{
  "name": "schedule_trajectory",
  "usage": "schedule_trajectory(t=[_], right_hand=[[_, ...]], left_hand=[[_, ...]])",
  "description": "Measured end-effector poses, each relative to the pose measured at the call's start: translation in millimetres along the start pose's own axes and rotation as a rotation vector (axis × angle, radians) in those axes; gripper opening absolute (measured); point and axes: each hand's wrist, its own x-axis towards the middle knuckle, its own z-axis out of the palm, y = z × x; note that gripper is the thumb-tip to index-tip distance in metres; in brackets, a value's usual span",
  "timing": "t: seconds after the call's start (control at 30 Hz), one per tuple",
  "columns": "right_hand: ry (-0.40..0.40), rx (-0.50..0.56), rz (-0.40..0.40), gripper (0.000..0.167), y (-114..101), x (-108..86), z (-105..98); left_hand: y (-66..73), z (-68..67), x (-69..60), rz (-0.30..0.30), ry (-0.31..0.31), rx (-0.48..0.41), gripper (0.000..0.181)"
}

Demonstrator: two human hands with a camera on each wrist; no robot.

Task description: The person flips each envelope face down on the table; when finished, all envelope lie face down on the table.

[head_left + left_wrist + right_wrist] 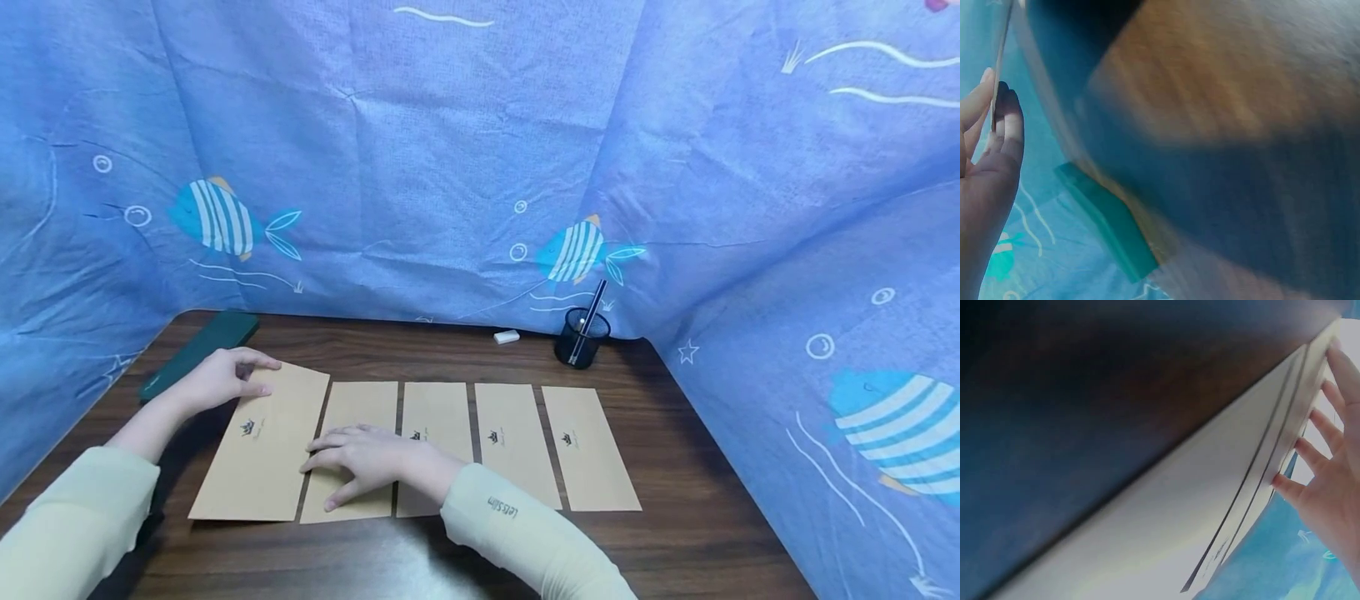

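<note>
The left hand (221,381) is pinching the leftmost brown paper (258,458) near its far left corner, while the right hand (362,458) is spreading unclenched fingers over the next paper (365,402), light pressure probably avoiding creases best.

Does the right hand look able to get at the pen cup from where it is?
Probably yes, with a forward stretch: the right hand lies spread on the papers, gripping nothing, and only flat papers and bare table seem to lie between it and the pen cup.
</note>
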Motion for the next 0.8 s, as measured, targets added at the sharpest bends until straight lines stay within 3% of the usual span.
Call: schedule_trajectory(t=[0.2,0.37,0.57,0.8], right_hand=[[0.044,0.061,0.048,0.074,-2.2,-2.0,-5.3],[0.192,0.099,0.105,0.078,-14.3,-1.2,-12.5],[0.344,0.201,0.192,0.088,-32.0,4.3,-16.5],[0.415,0.279,0.271,0.099,-41.8,8.3,-18.1]], left_hand=[[14.7,-9.5,3.5,-0.042,0.014,-0.026,0.05],[27.9,-18.1,6.8,-0.068,0.025,-0.017,0.05],[41.0,-24.7,12.8,-0.109,0.086,0.004,0.049],[53.1,-27.5,14.7,-0.15,0.091,-0.118,0.051]])
